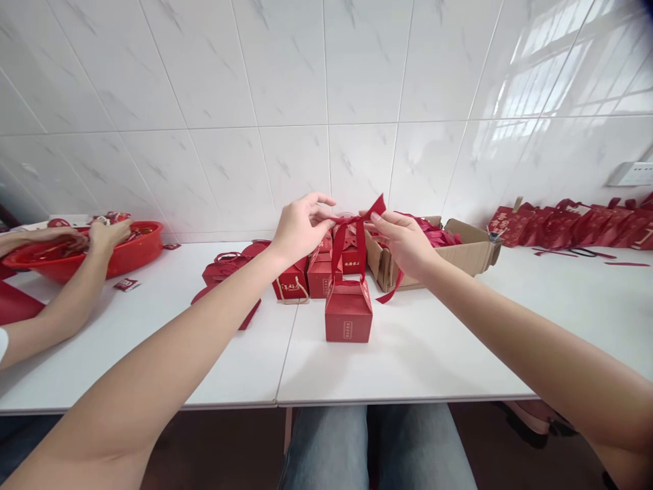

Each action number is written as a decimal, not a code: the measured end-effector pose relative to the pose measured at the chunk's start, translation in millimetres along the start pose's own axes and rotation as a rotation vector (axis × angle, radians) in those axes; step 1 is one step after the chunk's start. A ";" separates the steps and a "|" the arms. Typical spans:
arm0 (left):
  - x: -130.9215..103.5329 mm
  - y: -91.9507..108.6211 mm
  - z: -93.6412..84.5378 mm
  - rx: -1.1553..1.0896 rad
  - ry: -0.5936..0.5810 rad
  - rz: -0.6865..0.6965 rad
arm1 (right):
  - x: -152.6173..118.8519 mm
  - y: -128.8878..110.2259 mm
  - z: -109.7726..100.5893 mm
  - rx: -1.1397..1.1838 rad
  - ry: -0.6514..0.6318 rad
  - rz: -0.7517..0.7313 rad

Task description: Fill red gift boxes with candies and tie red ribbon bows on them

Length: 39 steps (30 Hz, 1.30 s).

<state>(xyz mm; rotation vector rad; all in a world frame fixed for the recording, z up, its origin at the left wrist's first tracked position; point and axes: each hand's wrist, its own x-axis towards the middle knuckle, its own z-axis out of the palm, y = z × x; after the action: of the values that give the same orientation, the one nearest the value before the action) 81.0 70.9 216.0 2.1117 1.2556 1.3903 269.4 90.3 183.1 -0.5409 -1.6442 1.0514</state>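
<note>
A small red gift box point(348, 318) stands upright on the white table, close to its front edge. From its top rises a dark red ribbon point(360, 245), pulled up into a loop with a knot or bow above the box. My left hand point(305, 228) pinches the ribbon on the left side of the knot. On the other side my right hand point(400, 238) has its fingers closed on the ribbon, and a loose tail hangs below that hand. Behind the box, several more red gift boxes point(292, 282) stand together, one with a rope handle.
A cardboard box point(466, 257) of red ribbons stands behind my right hand. Along the wall at right is a row of red bags point(556, 224). At left, another person's hands point(105, 235) reach into a red basin point(137, 255). Small packets point(126, 284) lie nearby.
</note>
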 end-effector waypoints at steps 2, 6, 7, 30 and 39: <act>-4.9 -0.4 -7.9 0.156 0.058 0.057 | -5.6 7.2 -2.0 0.180 0.092 0.106; -27.0 -17.9 -26.4 0.334 0.073 0.035 | -29.3 27.9 -20.5 0.215 0.181 0.301; -36.3 -28.3 -31.0 0.347 0.050 -0.002 | -38.6 35.0 -28.0 0.137 0.181 0.351; -145.7 -156.0 -44.2 0.732 -0.156 -0.446 | -134.9 88.2 -84.1 -0.825 0.251 0.754; -137.5 -112.6 -25.7 0.614 -0.177 -0.112 | -123.1 58.1 -105.8 -1.103 0.022 0.732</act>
<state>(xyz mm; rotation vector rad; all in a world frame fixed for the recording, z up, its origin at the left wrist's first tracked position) -16.2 19.1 74.2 2.4188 1.8616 0.8063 400.1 62.9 74.1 -1.9679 -1.9614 0.4934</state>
